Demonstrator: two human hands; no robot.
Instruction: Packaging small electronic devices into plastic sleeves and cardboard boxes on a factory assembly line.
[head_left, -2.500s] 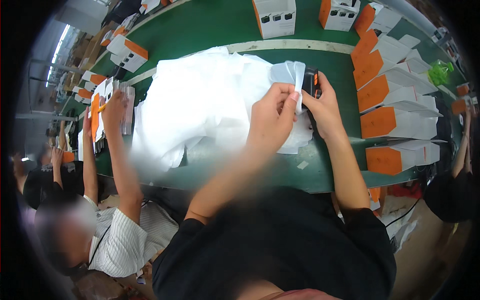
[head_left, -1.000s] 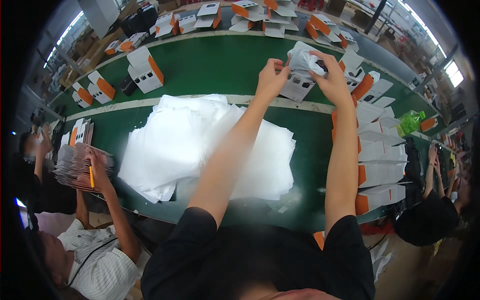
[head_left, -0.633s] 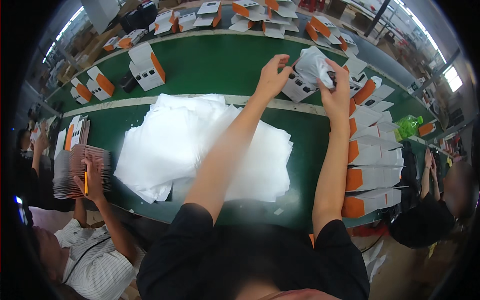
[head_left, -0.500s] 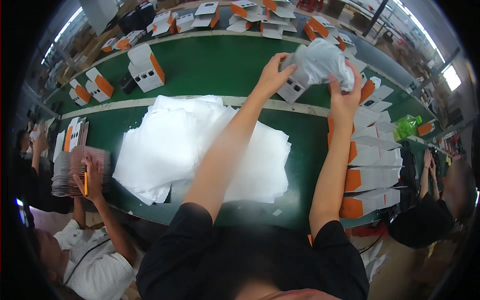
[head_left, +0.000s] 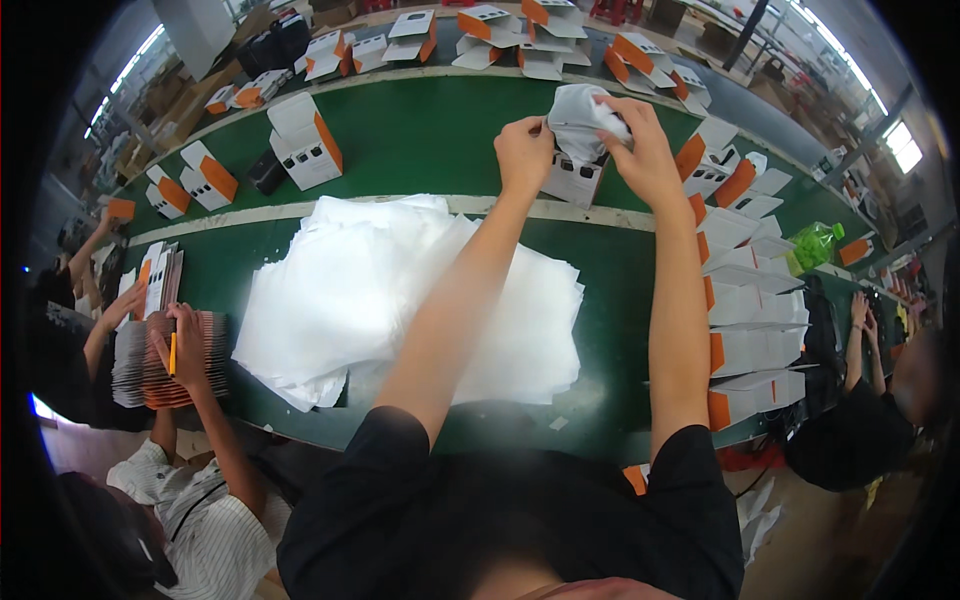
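Both my arms reach far across the green belt [head_left: 420,140]. My left hand [head_left: 524,152] and my right hand [head_left: 645,150] together grip a soft white pouch [head_left: 585,118] held just above an open white and orange box [head_left: 572,180]. The pouch's lower end sits at the box's opening. A big loose pile of white bags [head_left: 400,290] lies on the belt beneath my left forearm.
A row of white and orange boxes [head_left: 740,300] lines the right side. More boxes [head_left: 305,140] stand at the far edge. At the left a person's hand [head_left: 180,345] rests on a stack of flat cartons [head_left: 160,355]. Another person [head_left: 870,430] stands on the right.
My hands moved from the bag pile near me out to the far box, carrying the pouch. In the last half second the pouch came down onto the box's opening.
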